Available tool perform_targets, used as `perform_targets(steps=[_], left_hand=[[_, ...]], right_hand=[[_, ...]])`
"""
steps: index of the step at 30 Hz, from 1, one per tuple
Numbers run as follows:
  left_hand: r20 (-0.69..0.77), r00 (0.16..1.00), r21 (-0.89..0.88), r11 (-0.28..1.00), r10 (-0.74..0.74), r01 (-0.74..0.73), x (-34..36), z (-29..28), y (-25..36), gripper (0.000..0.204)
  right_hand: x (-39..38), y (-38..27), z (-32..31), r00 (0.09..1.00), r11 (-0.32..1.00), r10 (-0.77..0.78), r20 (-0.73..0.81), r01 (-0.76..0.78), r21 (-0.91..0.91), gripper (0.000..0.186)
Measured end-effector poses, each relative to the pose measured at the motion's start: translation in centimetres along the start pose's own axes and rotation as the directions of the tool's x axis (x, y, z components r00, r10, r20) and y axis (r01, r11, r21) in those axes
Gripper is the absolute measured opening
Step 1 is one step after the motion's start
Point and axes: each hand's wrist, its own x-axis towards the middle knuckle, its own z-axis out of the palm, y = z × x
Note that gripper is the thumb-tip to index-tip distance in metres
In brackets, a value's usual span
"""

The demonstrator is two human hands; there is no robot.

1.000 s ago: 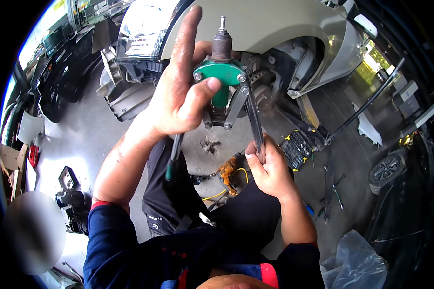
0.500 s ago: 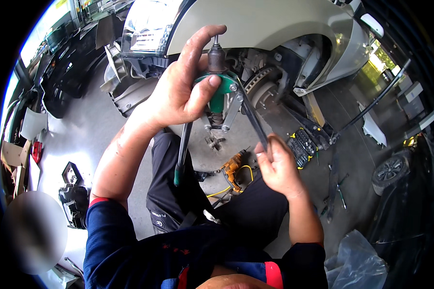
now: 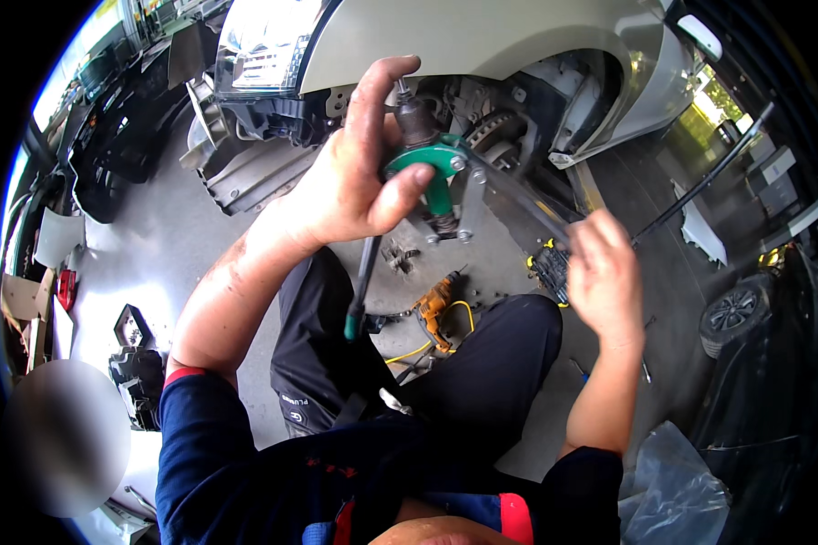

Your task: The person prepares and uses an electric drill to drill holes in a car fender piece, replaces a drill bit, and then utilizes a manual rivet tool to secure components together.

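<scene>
A green hand riveter with two long dark handles is held up in front of me. My left hand is closed round its head, thumb on the green body. The left index finger reaches to the thin metal tip above the dark nose. My right hand grips the end of the right handle, which is blurred and swung wide. The left handle hangs down with a green grip at its end. Beyond the riveter is a pale car fender with an exposed brake disc in its wheel arch.
An orange drill with a yellow cord lies on the floor between my legs. Farther right are an open tool case and a dark car's wheel. Black car parts lie at left, clear plastic sheeting at lower right.
My right hand has swung the right handle outward to the right and up, spreading the handles. The riveter has tilted and shifted slightly right in my left hand.
</scene>
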Motion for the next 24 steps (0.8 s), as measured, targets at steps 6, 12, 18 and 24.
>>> perform_targets(steps=[6,12,18,24], left_hand=[[-0.015,1.000,0.029,1.000,0.000,0.000,0.1,-1.5,-0.3,0.080],[0.002,1.000,0.103,0.995,-0.012,0.012,-0.6,-4.0,-0.2,0.074],[0.032,0.994,0.064,0.992,-0.107,0.105,-1.0,-4.7,0.2,0.071],[0.041,0.997,0.077,0.995,-0.064,0.061,-0.8,-5.4,-0.1,0.070]], right_hand=[[-1.3,-2.0,6.7,0.994,0.878,0.092,0.061,-0.110,0.466,0.015],[-0.7,-4.7,12.5,0.991,0.669,0.119,0.058,-0.123,0.733,0.018],[-0.8,-7.5,19.1,0.976,0.313,0.163,0.147,-0.193,0.930,0.017],[-0.3,-10.2,22.4,0.964,0.165,0.201,0.176,-0.210,0.964,0.017]])
